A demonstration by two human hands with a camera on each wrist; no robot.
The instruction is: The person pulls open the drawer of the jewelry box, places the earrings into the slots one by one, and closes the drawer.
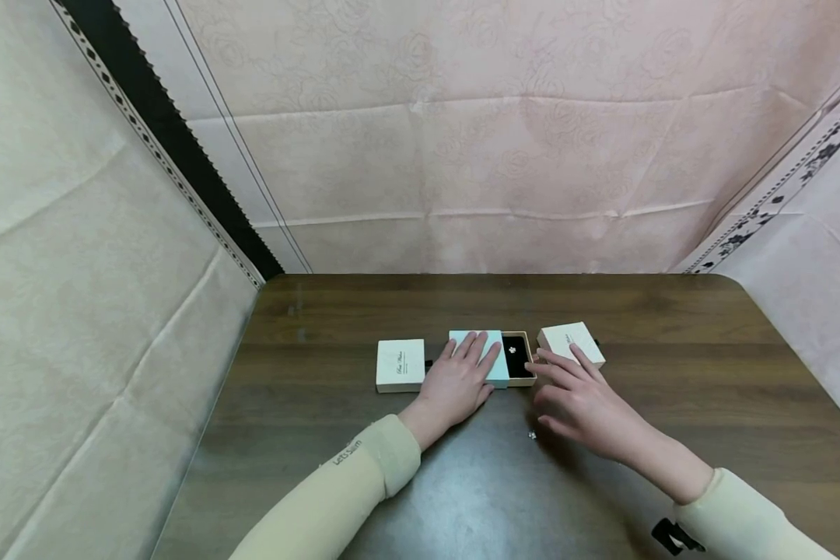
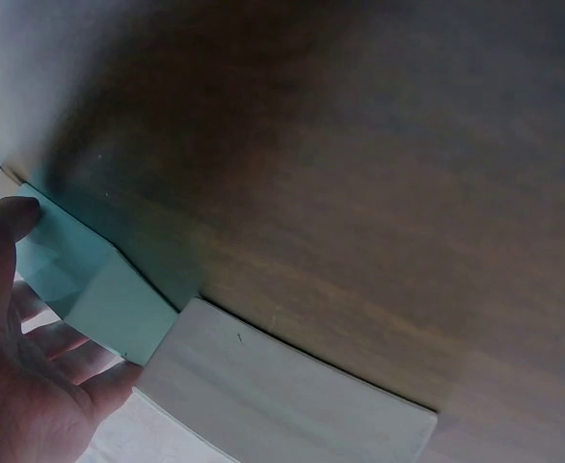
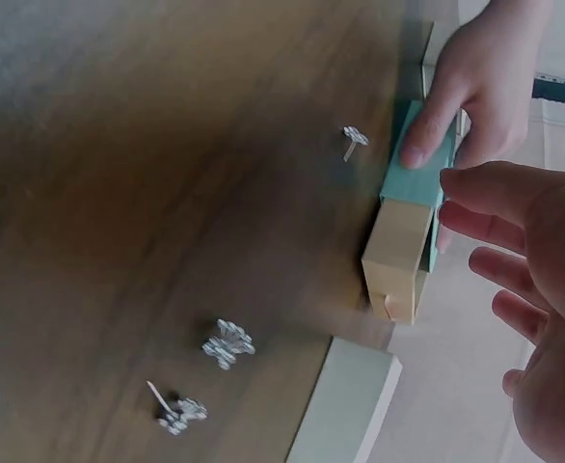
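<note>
My left hand (image 1: 455,383) lies over a turquoise jewelry box (image 2: 90,270), its thumb on the front side and its fingers across the top. From the box's right end a tan drawer (image 3: 398,236) sticks partway out, with a small cord on its end. Inside, a small silvery stud earring (image 1: 512,350) sits on the black pad (image 1: 514,365). My right hand (image 1: 577,404) hovers just right of the drawer, fingers loosely bent and holding nothing. Below it on the table lies a stud earring (image 1: 532,435). The right wrist view shows further silvery studs (image 3: 228,344) on the wood.
Left of the turquoise box stands a white box (image 1: 400,365) with dark script on its lid. Another white box (image 1: 567,339) sits tilted at the right, partly behind my right fingers. The brown wooden table (image 1: 308,467) ends at a cloth-covered wall (image 1: 462,187).
</note>
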